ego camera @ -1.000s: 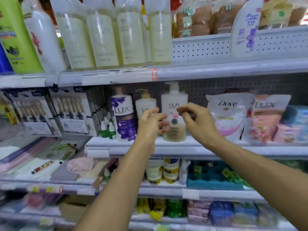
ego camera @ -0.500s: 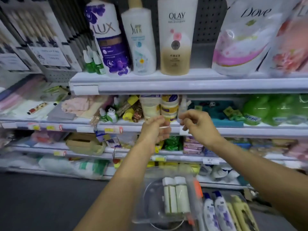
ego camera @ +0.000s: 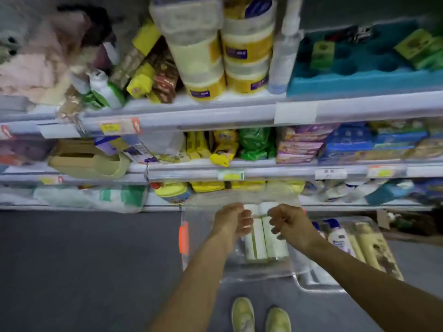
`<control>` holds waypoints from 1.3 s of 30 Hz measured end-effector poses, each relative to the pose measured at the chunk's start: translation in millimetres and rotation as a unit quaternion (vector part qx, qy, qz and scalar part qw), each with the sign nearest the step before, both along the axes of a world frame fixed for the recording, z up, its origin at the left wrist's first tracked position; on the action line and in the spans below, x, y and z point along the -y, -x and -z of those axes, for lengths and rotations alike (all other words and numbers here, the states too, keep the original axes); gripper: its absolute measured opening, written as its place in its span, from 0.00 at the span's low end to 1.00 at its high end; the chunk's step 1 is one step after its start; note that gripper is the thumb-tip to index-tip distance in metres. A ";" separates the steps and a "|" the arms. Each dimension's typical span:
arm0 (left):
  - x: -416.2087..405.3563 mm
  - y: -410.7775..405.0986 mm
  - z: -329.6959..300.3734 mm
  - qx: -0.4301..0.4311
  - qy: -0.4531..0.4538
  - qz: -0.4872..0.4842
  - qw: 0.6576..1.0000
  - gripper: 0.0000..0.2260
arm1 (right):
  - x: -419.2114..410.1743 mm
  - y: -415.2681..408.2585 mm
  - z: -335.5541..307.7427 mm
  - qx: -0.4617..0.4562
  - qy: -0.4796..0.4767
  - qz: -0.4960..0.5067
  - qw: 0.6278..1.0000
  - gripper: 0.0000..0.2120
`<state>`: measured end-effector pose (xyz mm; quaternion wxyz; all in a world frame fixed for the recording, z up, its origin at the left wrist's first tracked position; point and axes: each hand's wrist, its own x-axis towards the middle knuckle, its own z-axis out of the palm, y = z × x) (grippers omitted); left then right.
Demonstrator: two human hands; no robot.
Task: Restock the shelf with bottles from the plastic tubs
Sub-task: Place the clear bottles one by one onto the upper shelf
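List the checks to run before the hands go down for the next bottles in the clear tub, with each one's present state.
1. Left hand holds nothing: ok, fingers loosely curled.
2. Right hand holds nothing: ok.
3. Pale bottles left in the clear tub: ok, two lying side by side.
4. Hands above that tub: ok.
5. Second tub stocked: ok, bottles visible.
6. Caps closed: cannot tell, blurred.

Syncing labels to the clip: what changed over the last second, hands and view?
The view tipped from the upper shelf down to the floor. Both hands dropped from in front of the shelved pump bottles to above the clear tub: left hand and right hand now hover over its two pale bottles. Nothing was taken or let go. Both hands stay loosely curled and empty; the shelved stock looks untouched.
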<state>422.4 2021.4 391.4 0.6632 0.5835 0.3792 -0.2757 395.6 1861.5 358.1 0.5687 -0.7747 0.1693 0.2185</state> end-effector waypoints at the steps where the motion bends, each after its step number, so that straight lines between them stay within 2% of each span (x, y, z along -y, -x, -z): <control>1: -2.7 1.3 21.8 -0.016 -0.004 0.001 1.000 0.05 | -1.9 4.9 22.1 -0.024 0.002 -0.002 1.000 0.12; 4: -9.9 7.7 76.1 -0.056 -0.011 0.001 0.998 0.05 | -10.1 13.9 75.6 -0.072 0.045 -0.027 0.996 0.09; 7: -16.0 13.1 127.5 -0.091 -0.013 -0.003 0.996 0.07 | -20.2 18.8 122.9 -0.138 0.059 -0.003 0.989 0.08; 9: -19.0 17.1 159.1 -0.111 -0.019 -0.002 0.994 0.07 | -26.9 19.8 154.6 -0.160 0.088 -0.020 0.983 0.10; 12: -20.2 18.8 193.9 -0.131 -0.019 0.002 0.991 0.09 | -36.0 16.9 185.1 -0.174 0.119 -0.059 0.976 0.10; 14: -19.3 18.3 218.0 -0.139 -0.021 0.012 0.990 0.10 | -43.6 13.9 207.1 -0.185 0.134 -0.058 0.972 0.17; 17: -17.4 17.4 246.1 -0.143 -0.008 0.016 0.990 0.12 | -57.1 11.1 225.9 -0.181 0.161 -0.042 0.969 0.15; 21: -14.8 13.0 281.2 -0.136 0.004 -0.019 0.990 0.19 | -68.8 7.5 240.7 -0.153 0.271 -0.093 0.946 0.17; 24: -13.8 11.6 297.4 -0.141 0.006 -0.019 0.990 0.22 | -73.5 3.6 253.6 -0.168 0.239 -0.085 0.953 0.23; 27: -15.7 11.8 308.5 -0.151 0.020 -0.014 0.988 0.25 | -79.4 4.0 271.0 -0.197 0.201 -0.054 0.958 0.41; 30: -16.5 8.4 311.0 -0.151 0.056 -0.011 0.987 0.25 | -89.2 5.5 286.4 -0.204 0.243 -0.046 0.947 0.54; 33: -20.1 7.3 309.7 -0.146 0.054 -0.010 0.988 0.28 | -89.9 3.4 292.0 -0.215 0.226 -0.038 0.949 0.54; 35: -22.9 8.3 306.5 -0.147 0.048 0.001 0.988 0.29 | -86.7 2.6 290.3 -0.222 0.209 -0.040 0.952 0.51; 39: -28.4 13.9 293.8 -0.154 0.050 0.001 0.987 0.27 | -78.2 0.0 273.1 -0.245 0.169 -0.049 0.953 0.49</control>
